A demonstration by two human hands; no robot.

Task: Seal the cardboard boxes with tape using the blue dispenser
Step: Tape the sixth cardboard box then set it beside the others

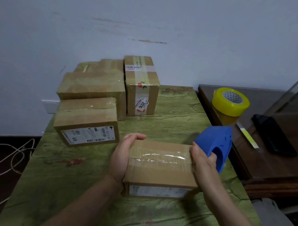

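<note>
A green table is filling most of the view. A dark side table is standing against its 3 o'clock edge.

Three brown boxes are sitting together at 11 o'clock on the green table. A big box is sitting at the back. A tall box is standing right beside it, toward 3 o'clock. A label box is sitting just in front of the big one.

The near box is lying at 6 o'clock, well apart from the others, with shiny clear tape running along its top.

The left hand is gripping the near box's 9 o'clock end, its fingers curling over the far edge. The right hand is at the 3 o'clock end. Its thumb is pressing on the box top and its fingers are curling inside the blue dispenser, holding it. The dispenser is pointing toward 1 o'clock, just beside the box.

A yellow tape roll is standing on the side table. A black phone is lying near it, toward 4 o'clock.
</note>
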